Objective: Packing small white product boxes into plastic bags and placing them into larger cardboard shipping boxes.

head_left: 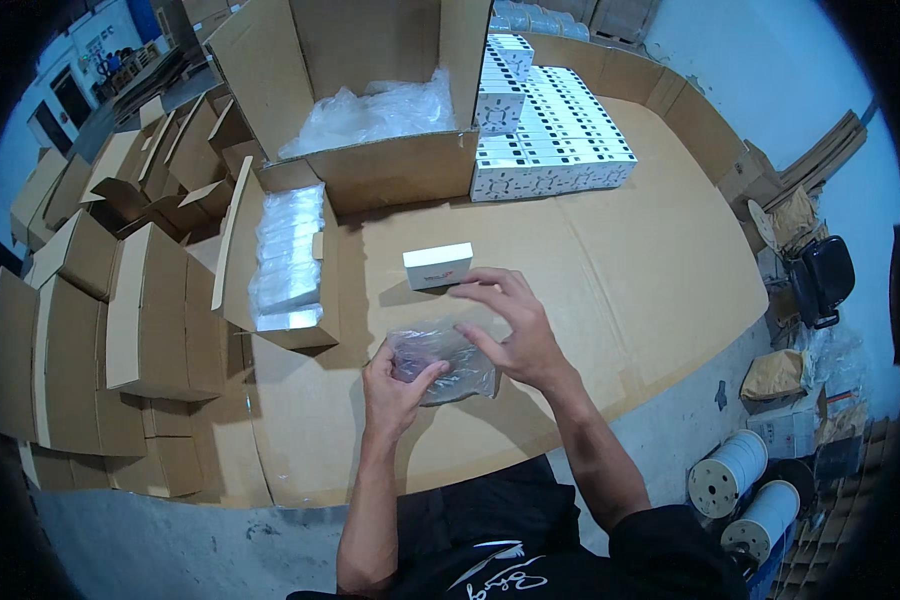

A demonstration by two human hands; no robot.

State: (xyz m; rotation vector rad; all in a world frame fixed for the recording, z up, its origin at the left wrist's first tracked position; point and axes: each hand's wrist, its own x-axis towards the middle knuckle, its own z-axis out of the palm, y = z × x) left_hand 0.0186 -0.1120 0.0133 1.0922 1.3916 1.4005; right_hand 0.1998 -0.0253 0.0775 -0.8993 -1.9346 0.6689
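Note:
My left hand (400,392) grips a clear plastic bag (440,362) by its left side, thumb on top, just above the cardboard-covered table. Fingers apart, my right hand (510,325) hovers over the bag's right end. Its index finger reaches toward a small white box (438,266) standing on the table beyond the bag; whether it touches the box I cannot tell. To the left, an open narrow carton (327,290) holds a row of bagged white boxes (290,250).
A large open carton (395,170) with clear bags (375,112) stands at the back. Right of it are stacked white boxes (560,140). Empty brown cartons (155,310) crowd the left. Cable spools (728,472) and a black chair (820,280) are on the right-hand floor.

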